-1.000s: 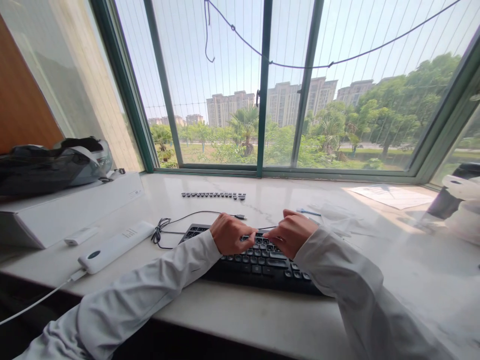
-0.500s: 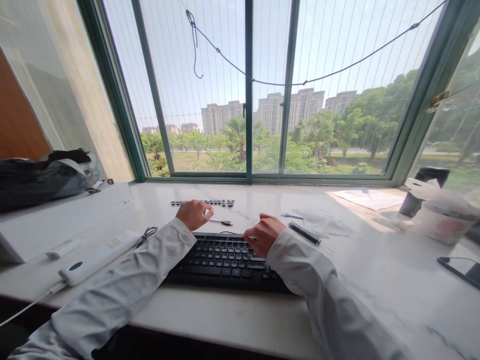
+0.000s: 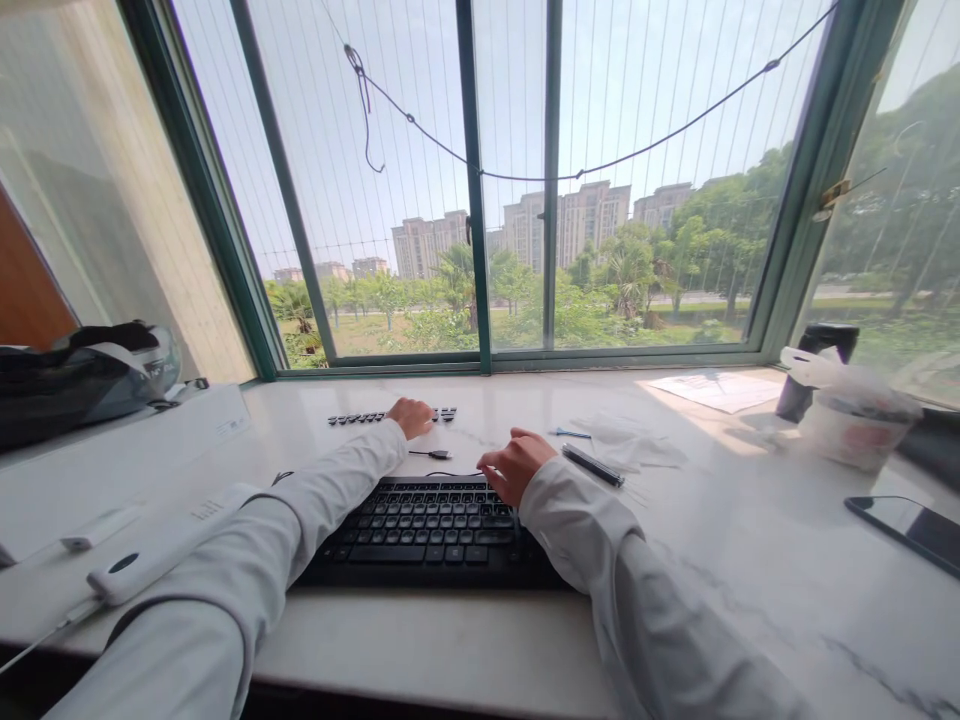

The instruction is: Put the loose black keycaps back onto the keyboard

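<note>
A black keyboard point(image 3: 420, 525) lies on the white marble-like counter, with several pale, capless-looking spots among its keys. Behind it, a row of small dark keycaps point(image 3: 352, 419) stretches along the counter. My left hand point(image 3: 410, 416) is at the right part of this row, its fingertips hidden behind the back of the hand. Over the keyboard's upper right edge hovers my right hand point(image 3: 517, 466), fingers loosely bent and apart, with nothing visible in them. Between the row and the keyboard lies a cable's USB plug point(image 3: 436, 454).
Right of my right hand lie a black pen-like tool point(image 3: 592, 465), a small blue tool point(image 3: 573, 433) and clear plastic wrapping point(image 3: 637, 442). Farther right are a phone point(image 3: 904, 530) and a bagged tub point(image 3: 855, 420). On the left sit a white power strip point(image 3: 172, 545) and a white box point(image 3: 120, 450).
My left hand has reached forward and right along the keycap row. My right hand has lifted slightly off the keys, its fingers a little more spread. The view has shifted slightly.
</note>
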{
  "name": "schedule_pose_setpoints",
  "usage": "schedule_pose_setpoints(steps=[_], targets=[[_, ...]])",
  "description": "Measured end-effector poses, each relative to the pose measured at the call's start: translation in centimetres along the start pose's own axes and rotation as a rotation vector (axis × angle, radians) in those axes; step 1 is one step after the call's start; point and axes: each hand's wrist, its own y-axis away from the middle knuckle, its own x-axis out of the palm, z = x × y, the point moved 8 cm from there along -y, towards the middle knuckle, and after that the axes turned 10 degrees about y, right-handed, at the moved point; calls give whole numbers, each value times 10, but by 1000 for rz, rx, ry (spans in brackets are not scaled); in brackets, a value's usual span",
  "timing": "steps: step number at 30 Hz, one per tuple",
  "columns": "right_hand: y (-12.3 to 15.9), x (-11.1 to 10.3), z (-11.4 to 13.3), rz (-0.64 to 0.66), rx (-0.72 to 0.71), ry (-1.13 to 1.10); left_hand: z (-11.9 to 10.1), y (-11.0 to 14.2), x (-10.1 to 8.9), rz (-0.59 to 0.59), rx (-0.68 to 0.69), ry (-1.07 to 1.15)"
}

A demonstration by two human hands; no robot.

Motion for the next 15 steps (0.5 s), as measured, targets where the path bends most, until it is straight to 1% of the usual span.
schedule_pose_setpoints(steps=[4, 7, 9, 12, 15], targets=[[0, 1, -1, -1, 0, -7, -7, -7, 7, 11, 25, -85], [0, -1, 0, -9, -4, -13, -12, -7, 4, 15, 42, -117], [0, -2, -1, -8, 4, -11, -15, -3, -3, 8, 59, -128], [0, -1, -7, -5, 57, -17, -26, 10, -21, -18, 96, -131], [0, 1, -18, -42, 179, -92, -51, 36, -45, -89, 160, -115]])
